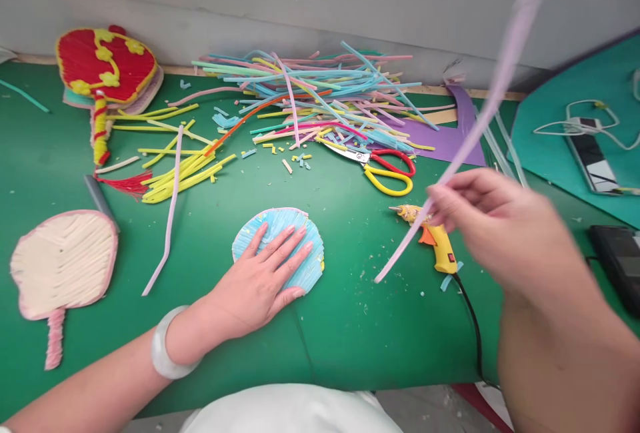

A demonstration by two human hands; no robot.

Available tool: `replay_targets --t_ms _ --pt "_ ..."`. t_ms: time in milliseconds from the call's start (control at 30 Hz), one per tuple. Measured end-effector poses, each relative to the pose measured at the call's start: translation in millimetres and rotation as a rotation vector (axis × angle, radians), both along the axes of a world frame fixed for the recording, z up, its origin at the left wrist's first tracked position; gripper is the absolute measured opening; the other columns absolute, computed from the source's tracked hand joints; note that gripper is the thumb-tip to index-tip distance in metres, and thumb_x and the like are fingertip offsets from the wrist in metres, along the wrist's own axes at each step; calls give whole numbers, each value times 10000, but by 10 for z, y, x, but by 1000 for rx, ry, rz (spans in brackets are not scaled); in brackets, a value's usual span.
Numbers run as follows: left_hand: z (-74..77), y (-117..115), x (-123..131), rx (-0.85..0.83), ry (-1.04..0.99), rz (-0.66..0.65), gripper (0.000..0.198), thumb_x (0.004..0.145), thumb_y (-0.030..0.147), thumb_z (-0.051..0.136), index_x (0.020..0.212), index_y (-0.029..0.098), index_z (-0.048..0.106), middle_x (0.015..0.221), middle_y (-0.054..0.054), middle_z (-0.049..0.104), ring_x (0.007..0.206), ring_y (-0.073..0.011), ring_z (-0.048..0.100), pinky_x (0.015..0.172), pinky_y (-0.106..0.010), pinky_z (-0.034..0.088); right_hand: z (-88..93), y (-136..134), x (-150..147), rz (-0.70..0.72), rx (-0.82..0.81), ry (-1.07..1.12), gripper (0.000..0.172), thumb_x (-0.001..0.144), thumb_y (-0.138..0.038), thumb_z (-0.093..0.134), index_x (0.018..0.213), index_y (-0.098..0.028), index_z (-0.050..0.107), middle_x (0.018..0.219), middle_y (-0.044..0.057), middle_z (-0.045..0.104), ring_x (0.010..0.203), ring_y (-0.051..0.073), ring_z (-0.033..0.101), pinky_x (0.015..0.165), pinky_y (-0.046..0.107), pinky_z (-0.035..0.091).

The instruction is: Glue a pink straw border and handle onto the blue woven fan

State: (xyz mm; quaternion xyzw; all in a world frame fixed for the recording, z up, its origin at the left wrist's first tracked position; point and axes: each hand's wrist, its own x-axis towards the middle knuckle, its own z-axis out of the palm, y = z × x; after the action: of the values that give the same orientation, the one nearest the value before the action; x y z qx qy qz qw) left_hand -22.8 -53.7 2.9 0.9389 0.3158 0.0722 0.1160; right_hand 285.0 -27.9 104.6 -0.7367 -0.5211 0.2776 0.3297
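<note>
My left hand (267, 270) lies flat, fingers spread, on a rounded light-blue panel (313, 266) made of pipe cleaners laid side by side. A pale edging shows along the panel's top, with yellow bits at its right side. My right hand (493, 226) pinches a pale lilac pipe cleaner (467, 143) between thumb and fingers; the strip slants from low left to high right, its upper end blurred. Below and behind that strip, a yellow glue gun (443, 250) lies on the table. Another lilac pipe cleaner (173, 210), bent near its lower end, rests left of the panel.
Across the green table (345, 346), a heap of coloured pipe cleaners (320, 93) lies by the wall. Scissors (387, 170) with red and yellow handles sit before it. A red fan (107, 63) and a cream fan (65, 263) are at left. A phone (593, 163) lies right.
</note>
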Motion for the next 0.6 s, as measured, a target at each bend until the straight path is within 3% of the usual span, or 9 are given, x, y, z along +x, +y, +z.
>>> replay_targets --t_ms 100,200,267,333,433,500,600 --pt "50 19 -37 -90 -139 58 638 1029 331 384 1586 201 101 1612 -123 286 1510 -278 197 1222 -534 207 -303 -119 -200 122 -258 230 394 758 -584 684 797 -202 595 633 11 658 541 148 603 485 266 461" --pt "141 12 -71 -98 -347 159 572 1017 221 416 1552 245 216 1579 -116 361 1499 -261 246 1209 -528 275 -549 -223 -303 139 -342 286 343 820 -522 640 907 -193 596 721 27 696 621 162 656 553 277 503" --pt "204 -30 -93 -53 -436 216 518 992 191 478 1488 249 342 1508 -112 457 1463 -267 332 1191 -527 321 -609 -321 -254 97 -270 135 341 853 -503 611 1027 -209 611 791 34 712 680 183 674 599 304 508" --pt "240 -100 -123 -1 -470 281 419 968 181 532 1378 240 471 1361 -100 574 1363 -258 474 1130 -488 418 -612 -458 -92 -26 -126 -151 297 883 -502 571 963 -226 645 815 40 712 711 198 667 650 329 491" --pt "221 -208 -179 67 -487 398 196 954 166 545 1129 229 609 1023 -51 662 1037 -203 645 913 -374 551 -635 -724 276 -228 54 -470 307 915 -495 516 900 -215 641 845 65 696 765 223 648 707 354 466" --pt "178 -239 -208 69 -469 414 133 953 166 539 1032 221 632 898 -32 657 901 -186 649 809 -340 552 -715 -901 500 -287 47 -569 362 900 -540 518 947 -200 633 916 90 673 822 247 639 712 369 468" --pt "138 -203 -208 128 -419 407 119 958 202 537 996 220 648 854 -30 663 886 -200 644 808 -360 534 -898 -1058 664 -228 -76 -549 515 844 -655 539 1031 -183 625 953 100 644 835 254 625 719 386 478"
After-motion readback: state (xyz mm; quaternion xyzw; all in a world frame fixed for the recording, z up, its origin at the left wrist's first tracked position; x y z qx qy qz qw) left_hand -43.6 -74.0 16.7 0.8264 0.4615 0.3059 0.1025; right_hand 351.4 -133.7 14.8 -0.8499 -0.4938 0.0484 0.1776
